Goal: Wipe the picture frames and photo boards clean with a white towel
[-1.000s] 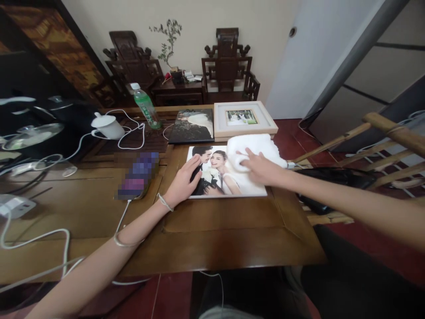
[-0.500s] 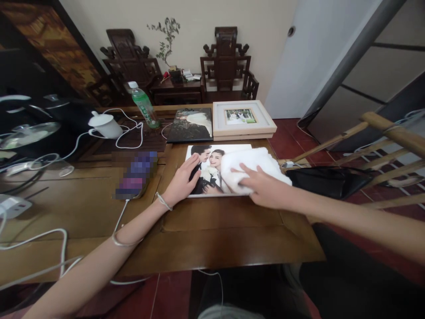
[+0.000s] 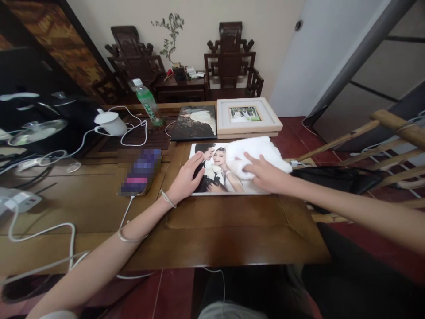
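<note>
A wedding photo panel (image 3: 215, 180) lies flat on the wooden table, its picture of a couple facing up. My left hand (image 3: 186, 178) rests on the panel's left edge, fingers stretched out and holding nothing. On the panel's right part lies a fluffy white cloth (image 3: 250, 149), bunched and reaching past the right edge. My right hand (image 3: 268, 173) has hold of this cloth and presses it against the picture; some fingertips are sunk in the folds. The cloth hides the panel's upper right corner.
Behind the panel are a dark photo panel (image 3: 194, 123) and a light wooden picture frame (image 3: 245, 118). A phone (image 3: 141, 173), a green bottle (image 3: 148, 105), a lidded white cup (image 3: 109, 122) and loose cables stand or lie leftward. At right is a wooden chair (image 3: 395, 146).
My right hand has moved the cloth slightly up and away over the panel, uncovering more of its lower right part. My left hand stays on the left edge. The view has shifted slightly.
</note>
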The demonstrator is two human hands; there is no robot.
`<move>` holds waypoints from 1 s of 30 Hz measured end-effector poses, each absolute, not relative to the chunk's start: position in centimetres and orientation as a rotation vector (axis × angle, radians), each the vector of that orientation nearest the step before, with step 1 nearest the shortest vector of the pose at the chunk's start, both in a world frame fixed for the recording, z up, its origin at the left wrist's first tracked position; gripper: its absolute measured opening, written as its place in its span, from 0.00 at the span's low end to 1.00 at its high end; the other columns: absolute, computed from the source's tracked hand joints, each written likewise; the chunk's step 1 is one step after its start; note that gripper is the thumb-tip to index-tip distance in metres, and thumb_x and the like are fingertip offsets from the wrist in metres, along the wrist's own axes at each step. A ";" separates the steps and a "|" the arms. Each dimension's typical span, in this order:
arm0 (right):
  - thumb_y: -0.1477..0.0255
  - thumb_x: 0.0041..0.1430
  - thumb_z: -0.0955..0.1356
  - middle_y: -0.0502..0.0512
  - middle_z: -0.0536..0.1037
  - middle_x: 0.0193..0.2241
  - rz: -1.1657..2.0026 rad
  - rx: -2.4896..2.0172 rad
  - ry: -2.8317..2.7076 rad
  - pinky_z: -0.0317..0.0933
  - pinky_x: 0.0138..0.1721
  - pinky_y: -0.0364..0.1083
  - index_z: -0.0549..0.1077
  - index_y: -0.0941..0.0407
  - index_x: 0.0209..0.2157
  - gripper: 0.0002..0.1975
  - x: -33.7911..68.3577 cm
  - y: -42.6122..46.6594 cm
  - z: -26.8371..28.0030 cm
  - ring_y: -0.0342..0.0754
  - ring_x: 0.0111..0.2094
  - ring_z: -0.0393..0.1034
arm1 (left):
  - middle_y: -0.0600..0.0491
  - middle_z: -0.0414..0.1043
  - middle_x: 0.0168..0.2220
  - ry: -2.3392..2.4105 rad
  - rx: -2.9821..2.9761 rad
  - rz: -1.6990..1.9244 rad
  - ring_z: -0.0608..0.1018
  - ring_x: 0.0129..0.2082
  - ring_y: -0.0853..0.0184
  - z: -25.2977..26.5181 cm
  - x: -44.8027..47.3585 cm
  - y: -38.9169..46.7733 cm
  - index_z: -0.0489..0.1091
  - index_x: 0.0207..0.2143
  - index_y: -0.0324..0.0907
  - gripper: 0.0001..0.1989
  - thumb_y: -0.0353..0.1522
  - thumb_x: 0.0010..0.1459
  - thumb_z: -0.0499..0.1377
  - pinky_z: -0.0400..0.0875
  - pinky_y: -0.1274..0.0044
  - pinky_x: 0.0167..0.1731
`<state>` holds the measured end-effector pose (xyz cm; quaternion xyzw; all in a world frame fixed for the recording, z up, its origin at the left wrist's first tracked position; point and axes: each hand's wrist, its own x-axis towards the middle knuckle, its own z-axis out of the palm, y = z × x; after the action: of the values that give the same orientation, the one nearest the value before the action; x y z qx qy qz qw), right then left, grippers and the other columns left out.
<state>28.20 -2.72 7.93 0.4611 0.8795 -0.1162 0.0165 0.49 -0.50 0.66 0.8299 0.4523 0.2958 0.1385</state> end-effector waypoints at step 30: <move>0.88 0.46 0.58 0.73 0.61 0.62 -0.210 1.403 2.797 0.48 0.59 0.70 0.72 0.63 0.46 0.25 28.1 -1.2 7.2 0.63 0.67 0.43 | 0.43 0.56 0.65 1.307 2.382 0.866 0.59 0.66 0.58 0.8 0.6 -0.6 0.61 0.62 0.38 0.24 0.37 0.66 0.48 0.53 0.61 0.65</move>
<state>28.05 -1.15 7.20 0.4473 0.8918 -0.0671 0.0029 0.61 -0.58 0.82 0.8266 0.4534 0.3004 0.1446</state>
